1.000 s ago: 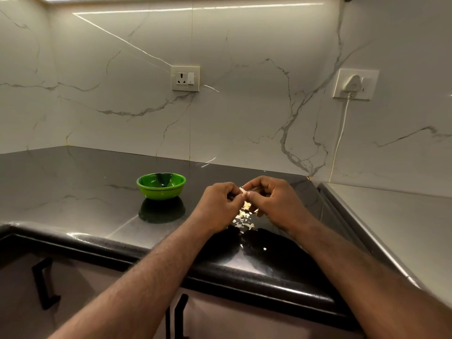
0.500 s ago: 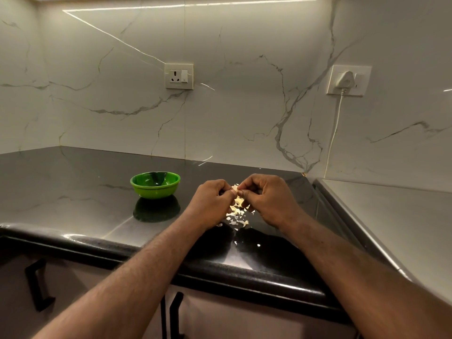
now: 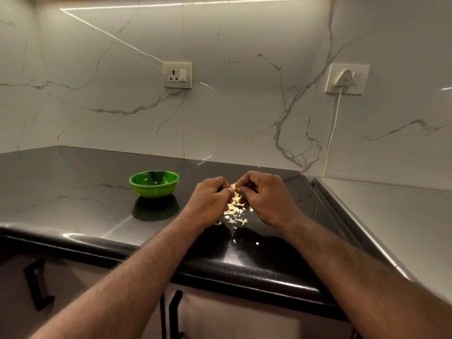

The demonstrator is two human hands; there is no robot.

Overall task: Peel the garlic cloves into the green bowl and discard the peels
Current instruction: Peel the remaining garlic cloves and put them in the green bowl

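— What's closest?

— Two black cabinet handles [image 3: 175, 314], under the rounded front edge of the dark tabletop [image 3: 73, 196]. Both bare forearms reach over that edge.

— And the hands?

— The left hand [image 3: 208, 201] and the right hand [image 3: 266, 199] meet above the tabletop, knuckles up. The fingers [image 3: 241, 190] of both are curled in and clamped on a small pale garlic clove [image 3: 233, 186], pinched between the two hands at the fingertips. Most of the clove is hidden.

— Any peels?

— A loose scatter of pale peels [image 3: 234, 212] lies on the tabletop right below the hands, with a few stray bits nearer the front edge.

— Where's the bowl?

— The green bowl [image 3: 154, 183] stands upright to the left of the left hand, near it but apart, and a little farther back. I cannot tell what is in it.

— Behind that?

— A white marbled wall [image 3: 244, 106] with a socket [image 3: 177, 75]. Farther right, a white plug [image 3: 343, 79] sits in a second one, its cord [image 3: 332, 133] hanging down.
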